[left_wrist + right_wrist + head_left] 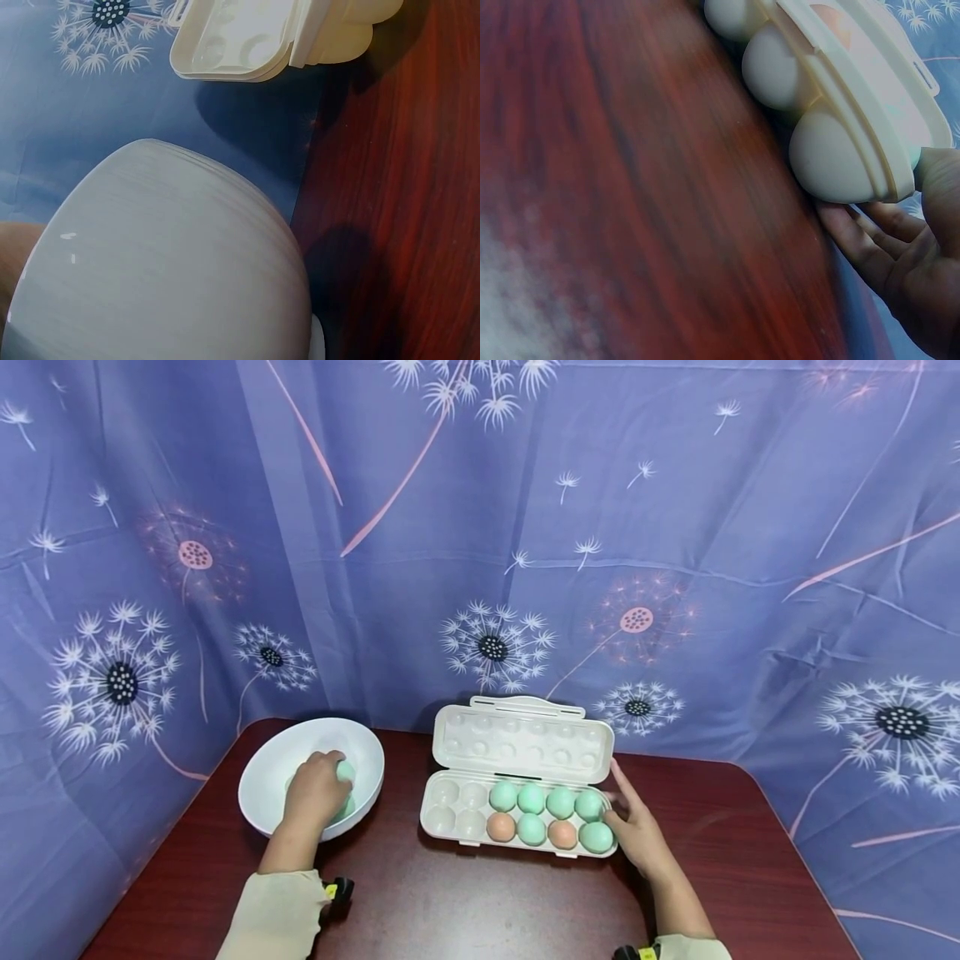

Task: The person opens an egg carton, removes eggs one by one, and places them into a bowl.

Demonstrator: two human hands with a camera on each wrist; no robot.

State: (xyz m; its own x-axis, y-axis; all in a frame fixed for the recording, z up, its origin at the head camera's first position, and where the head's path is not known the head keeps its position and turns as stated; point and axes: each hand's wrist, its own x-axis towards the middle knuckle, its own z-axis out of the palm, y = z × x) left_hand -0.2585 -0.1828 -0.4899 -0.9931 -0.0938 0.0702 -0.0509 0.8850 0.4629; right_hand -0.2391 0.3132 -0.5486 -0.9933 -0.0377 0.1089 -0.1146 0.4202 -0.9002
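Note:
A white bowl (258, 777) with green eggs inside stands at the left of the table. My left hand (317, 787) reaches into it, and a green egg (346, 771) shows between index finger and thumb; the other fingertips are hidden. In the left wrist view, the bowl's outer wall (165, 255) covers most of that hand. A cream egg carton (468, 840) lies with its lid (525, 747) raised. Several green eggs and two orange-brown ones fill its right part; the left cups hold none. My right hand (637, 831) grips the carton's right end, thumb above, fingers (855, 236) around its end.
The dark red wooden table (480, 902) bears both bowl and carton, with a strip of tabletop between them. A blue dandelion-print curtain (480, 568) hangs behind and along the sides. Rounded cups (829, 161) bulge from the carton's underside.

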